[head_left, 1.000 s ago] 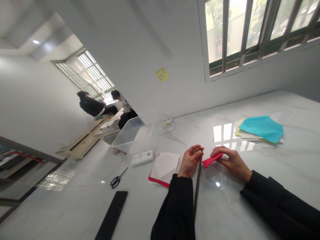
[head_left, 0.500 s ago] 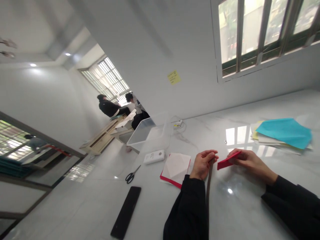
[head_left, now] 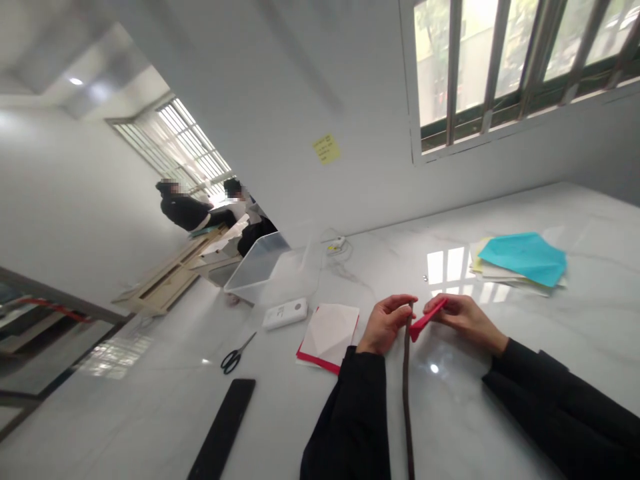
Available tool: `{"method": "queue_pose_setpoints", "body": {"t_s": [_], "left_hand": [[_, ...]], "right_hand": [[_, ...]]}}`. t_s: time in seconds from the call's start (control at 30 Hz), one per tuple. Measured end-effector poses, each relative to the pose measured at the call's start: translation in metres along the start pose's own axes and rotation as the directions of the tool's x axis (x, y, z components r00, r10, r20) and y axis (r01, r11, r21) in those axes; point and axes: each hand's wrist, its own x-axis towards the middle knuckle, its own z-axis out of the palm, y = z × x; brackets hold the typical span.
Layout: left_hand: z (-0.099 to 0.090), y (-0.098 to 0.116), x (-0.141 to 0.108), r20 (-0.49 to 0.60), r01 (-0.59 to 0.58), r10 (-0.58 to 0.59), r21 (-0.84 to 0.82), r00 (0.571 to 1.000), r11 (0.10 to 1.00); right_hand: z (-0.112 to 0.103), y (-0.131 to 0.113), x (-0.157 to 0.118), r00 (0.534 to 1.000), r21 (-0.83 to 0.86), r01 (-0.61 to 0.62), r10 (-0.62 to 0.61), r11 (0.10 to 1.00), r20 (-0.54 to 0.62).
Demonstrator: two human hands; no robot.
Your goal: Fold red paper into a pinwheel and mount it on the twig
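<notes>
brown strip (head_left: 406,393) shifted, clear of left sleeve (head_left: 356,413)

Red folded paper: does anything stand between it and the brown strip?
Nothing visible does. The red folded paper, held in the right hand, is right beside the upper part of the brown strip, which the left hand pinches. Contact is unclear.

Was daylit through a barred window (head_left: 475,60), right.
Had white walls (head_left: 280,100), glossy marbled tabletop (head_left: 460,427), gridded window (head_left: 193,140) far left.
</notes>
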Motion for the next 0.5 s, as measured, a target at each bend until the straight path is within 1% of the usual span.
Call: {"method": "queue_pose_setpoints", "body": {"t_s": [0.13, 0.2, 0.37, 0.5], "left_hand": [[0.0004, 0.002, 0.0003, 0.039, 0.039, -0.037, -0.029, 0.999, 0.999], [0.0001, 0.0016, 0.0002, 0.05, 0.059, -0.058, -0.012, 0.997, 0.998], [0.0006, 0.0007, 0.0, 0.061, 0.065, -0.068, 0.043, 0.996, 0.997], [0.0025, 0.0019, -0.001, 0.07, 0.066, -0.072, 0.081, 0.995, 0.995]], "right_hand": [[0.0018, 0.0005, 0.0002, 1.0, -0.002, 0.022, -0.022, 1.0, -0.009], [0.0021, 0.0019, -0.0003, 1.0, -0.011, 0.018, -0.018, 1.0, -0.018], [0.0018, 0.0025, -0.0015, 0.999, -0.017, 0.016, -0.016, 1.0, -0.035], [0.0004, 0.001, -0.0024, 0.998, -0.038, 0.047, -0.049, 0.998, -0.049]]}}
